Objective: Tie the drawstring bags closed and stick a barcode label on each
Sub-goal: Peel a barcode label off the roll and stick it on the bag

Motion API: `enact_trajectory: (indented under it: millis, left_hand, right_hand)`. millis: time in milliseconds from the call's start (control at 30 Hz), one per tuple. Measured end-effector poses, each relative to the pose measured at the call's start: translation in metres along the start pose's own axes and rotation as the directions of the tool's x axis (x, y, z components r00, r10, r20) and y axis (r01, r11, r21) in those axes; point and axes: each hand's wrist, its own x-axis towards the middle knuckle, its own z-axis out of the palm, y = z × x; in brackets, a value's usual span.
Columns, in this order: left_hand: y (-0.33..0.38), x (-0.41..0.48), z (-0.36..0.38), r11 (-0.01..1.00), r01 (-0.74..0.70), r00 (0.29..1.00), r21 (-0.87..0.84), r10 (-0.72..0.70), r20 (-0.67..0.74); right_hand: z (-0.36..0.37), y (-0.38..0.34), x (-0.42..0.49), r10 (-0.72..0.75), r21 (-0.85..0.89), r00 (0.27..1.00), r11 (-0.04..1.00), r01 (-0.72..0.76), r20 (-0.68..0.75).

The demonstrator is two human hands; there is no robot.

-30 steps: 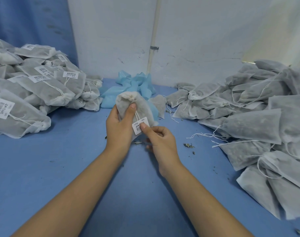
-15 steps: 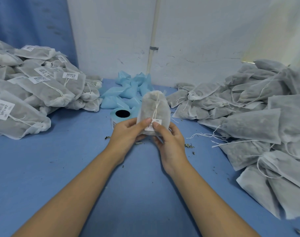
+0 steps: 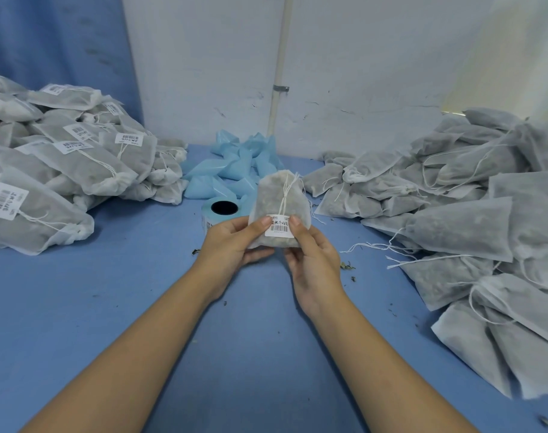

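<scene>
Label now faces us; left hand and right hand pinch the upright bag, finished pile at frame left.

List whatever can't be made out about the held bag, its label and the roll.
All in the head view:
- Label: print and barcode too small to read; both thumbs cover its top corners.
- Bag: back and bottom hidden by the left grip and right grip.
- Roll: right side hidden behind the bag.
- Right pile: cut off by the frame's right edge.
</scene>
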Motion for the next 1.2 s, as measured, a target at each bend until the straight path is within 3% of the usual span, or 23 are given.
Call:
enact_trajectory:
  millis: [100,167,233,333,400,533,767,900,1067,1200]
  left_hand:
    - [0.000,-0.004,0.001,0.959,-0.050,0.998,0.280,0.055,-0.009]
    - [-0.001,-0.007,0.006,0.932,-0.079,0.995,0.352,0.097,-0.034]
    - [0.001,-0.006,0.013,0.958,-0.145,0.962,0.249,0.195,-0.191]
    - [0.013,0.000,0.020,0.946,-0.304,0.882,-0.117,0.232,-0.411]
    - [0.014,0.001,0.019,0.914,-0.285,0.904,-0.287,0.157,-0.398]
    - [0.008,-0.004,0.017,0.925,-0.203,0.927,-0.321,0.075,-0.369]
    - [0.010,-0.007,0.023,0.983,-0.183,0.930,0.032,0.183,-0.320]
    - [0.011,-0.009,0.038,0.966,-0.204,0.939,0.158,0.239,-0.248]
    - [0.005,-0.001,0.069,0.913,-0.277,0.951,0.300,0.305,-0.051]
    - [-0.005,0.011,0.107,0.811,-0.333,0.939,0.482,0.334,0.086]
  right_hand:
    - [0.000,0.000,0.001,-0.008,-0.029,1.000,1.000,0.009,0.007]
    - [-0.001,0.000,0.002,-0.006,-0.084,1.000,0.996,0.006,0.009]
    - [-0.002,0.000,0.003,0.013,-0.110,1.000,0.994,-0.014,-0.007]
    - [-0.004,-0.001,0.005,0.032,-0.098,0.999,0.995,-0.033,-0.017]
    - [-0.006,0.000,0.006,0.038,-0.090,0.999,0.995,-0.039,-0.015]
    - [-0.006,0.000,0.007,0.051,-0.077,0.998,0.996,-0.053,-0.026]
    - [-0.008,-0.002,0.010,0.072,0.001,0.996,0.997,-0.072,-0.053]
    - [-0.014,-0.006,0.016,0.036,-0.049,0.996,0.998,-0.041,-0.087]
    - [-0.030,-0.022,0.029,-0.149,-0.287,0.981,0.952,0.108,-0.125]
    - [-0.045,-0.030,0.038,-0.155,-0.217,0.983,0.967,0.131,-0.098]
